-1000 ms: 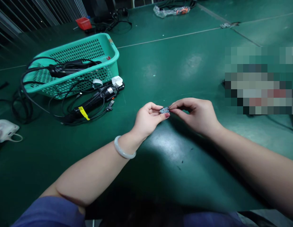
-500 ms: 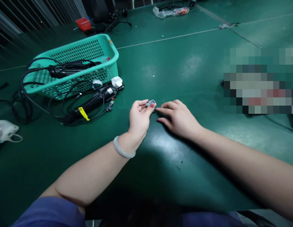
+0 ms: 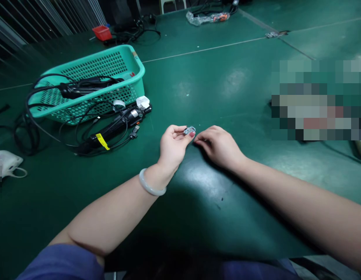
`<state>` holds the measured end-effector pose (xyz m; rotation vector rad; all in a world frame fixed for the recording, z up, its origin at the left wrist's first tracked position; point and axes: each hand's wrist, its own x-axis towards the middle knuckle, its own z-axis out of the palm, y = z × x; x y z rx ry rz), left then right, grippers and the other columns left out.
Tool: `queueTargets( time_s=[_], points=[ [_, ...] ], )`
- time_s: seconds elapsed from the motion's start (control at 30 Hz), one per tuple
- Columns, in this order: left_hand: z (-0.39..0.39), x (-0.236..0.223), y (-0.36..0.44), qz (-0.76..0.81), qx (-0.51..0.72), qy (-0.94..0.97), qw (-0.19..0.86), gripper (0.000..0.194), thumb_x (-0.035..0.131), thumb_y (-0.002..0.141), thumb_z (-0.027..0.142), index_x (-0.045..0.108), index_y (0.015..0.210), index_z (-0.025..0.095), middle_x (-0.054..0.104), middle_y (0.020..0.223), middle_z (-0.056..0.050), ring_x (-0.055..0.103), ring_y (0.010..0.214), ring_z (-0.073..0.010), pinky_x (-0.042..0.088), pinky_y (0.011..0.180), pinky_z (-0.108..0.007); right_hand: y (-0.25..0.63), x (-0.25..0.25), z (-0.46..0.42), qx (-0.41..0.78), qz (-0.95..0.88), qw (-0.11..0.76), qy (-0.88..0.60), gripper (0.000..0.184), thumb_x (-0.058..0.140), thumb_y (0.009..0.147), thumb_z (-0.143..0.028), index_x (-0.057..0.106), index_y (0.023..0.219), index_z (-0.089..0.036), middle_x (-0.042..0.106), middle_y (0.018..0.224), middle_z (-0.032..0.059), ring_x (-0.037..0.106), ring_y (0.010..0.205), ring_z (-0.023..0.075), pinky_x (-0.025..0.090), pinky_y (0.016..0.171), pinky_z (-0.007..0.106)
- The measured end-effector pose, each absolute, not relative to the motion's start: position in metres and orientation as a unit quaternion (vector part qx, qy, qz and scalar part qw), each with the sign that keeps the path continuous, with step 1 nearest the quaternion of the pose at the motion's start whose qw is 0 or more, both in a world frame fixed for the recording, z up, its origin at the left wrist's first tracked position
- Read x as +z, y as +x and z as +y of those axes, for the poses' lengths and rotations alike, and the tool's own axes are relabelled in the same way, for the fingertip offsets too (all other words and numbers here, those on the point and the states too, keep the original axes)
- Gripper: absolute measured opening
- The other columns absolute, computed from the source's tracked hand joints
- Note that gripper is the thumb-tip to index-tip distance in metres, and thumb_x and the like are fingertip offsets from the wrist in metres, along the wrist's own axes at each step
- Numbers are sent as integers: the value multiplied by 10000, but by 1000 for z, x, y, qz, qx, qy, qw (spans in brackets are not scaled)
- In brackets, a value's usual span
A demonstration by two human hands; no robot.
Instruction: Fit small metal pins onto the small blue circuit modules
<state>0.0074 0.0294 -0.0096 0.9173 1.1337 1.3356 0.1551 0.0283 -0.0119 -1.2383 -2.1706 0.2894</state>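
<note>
My left hand (image 3: 173, 146) pinches a small grey part (image 3: 189, 130) between thumb and forefinger, just above the green table (image 3: 215, 89). A pale bangle (image 3: 151, 186) circles that wrist. My right hand (image 3: 219, 146) rests on the table right beside it, knuckles up and fingers curled loosely downward, fingertips close to the part but apart from it. Whether anything lies under those fingers is hidden.
A teal plastic basket (image 3: 130, 74) stands at the left with a black tool and cables over its rim. A black electric screwdriver (image 3: 116, 124) with a yellow label lies in front of it. A white mask (image 3: 7, 163) sits far left, a red bin (image 3: 102, 32) and a plastic bag (image 3: 205, 17) at the back.
My right hand let go of the small part and dropped to the table. My left hand kept the part and shifted a little left and away.
</note>
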Motion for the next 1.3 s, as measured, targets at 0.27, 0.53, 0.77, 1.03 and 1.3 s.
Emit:
queueTargets(
  time_s=[0.27,0.53,0.77,1.03,1.3],
  points=[
    [26,-7,9,473,523,419,572,319,808,555,176,563,759,153,685,774,-11,669,743,-125,516,806,-314,166,0,23,-20,-781,391,-486,159,545,885,-275,697,910,-238,727,854,39,645,786,180,505,707,308],
    [22,-6,9,479,513,445,557,358,832,523,228,560,745,159,683,753,-3,671,733,-127,529,759,-297,173,1,26,-152,-855,331,-370,187,472,909,-152,651,953,-186,704,772,57,597,750,173,465,712,317],
    [21,-3,9,491,511,454,539,385,851,486,229,559,727,159,674,718,6,671,715,-130,534,713,-275,169,7,22,-169,-866,308,-356,204,430,918,-125,627,901,-174,674,682,48,576,718,168,434,686,309],
    [20,-4,8,499,511,482,507,341,826,546,250,559,740,163,688,767,-12,683,742,-139,534,719,-274,168,2,22,-184,-852,328,-365,179,455,883,-87,616,884,-167,662,677,50,565,700,162,430,668,301],
    [20,-4,9,488,513,482,516,315,813,566,242,561,737,164,695,786,-21,683,756,-145,535,749,-296,169,2,21,-172,-845,330,-383,203,446,897,-121,639,904,-183,670,702,55,577,712,167,451,681,313]
  ],
)
